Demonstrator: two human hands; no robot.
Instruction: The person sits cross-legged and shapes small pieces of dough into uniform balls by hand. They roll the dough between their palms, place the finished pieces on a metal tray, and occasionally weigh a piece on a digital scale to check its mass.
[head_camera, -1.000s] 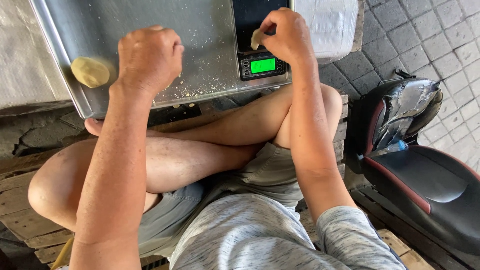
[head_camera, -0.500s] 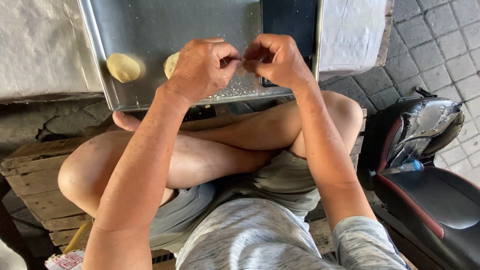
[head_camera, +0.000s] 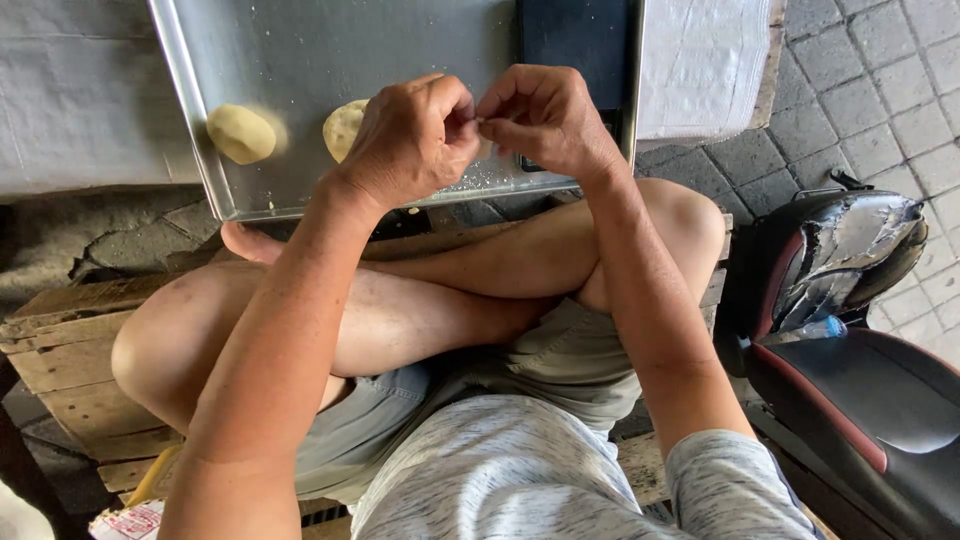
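Observation:
Both hands meet over the near edge of a shiny metal tray (head_camera: 350, 50). My left hand (head_camera: 415, 135) and my right hand (head_camera: 545, 120) touch at the fingertips and pinch a small pale piece of dough (head_camera: 482, 121), which is mostly hidden by the fingers. A round dough ball (head_camera: 241, 133) lies on the left of the tray. A second dough ball (head_camera: 343, 128) lies beside it, half covered by my left hand. A black scale (head_camera: 575, 40) sits on the tray behind my right hand, its display hidden.
I sit cross-legged on a wooden pallet (head_camera: 70, 340), knees just under the tray's edge. White cloth (head_camera: 700, 60) lies right of the tray, another sheet (head_camera: 80, 90) to its left. A parked scooter (head_camera: 850, 330) stands close on the right, on paving stones (head_camera: 880, 70).
My right hand came away from the scale with a bit of dough, and my left hand moved right to meet it. The fingertips now pinch together. The view tilted down slightly.

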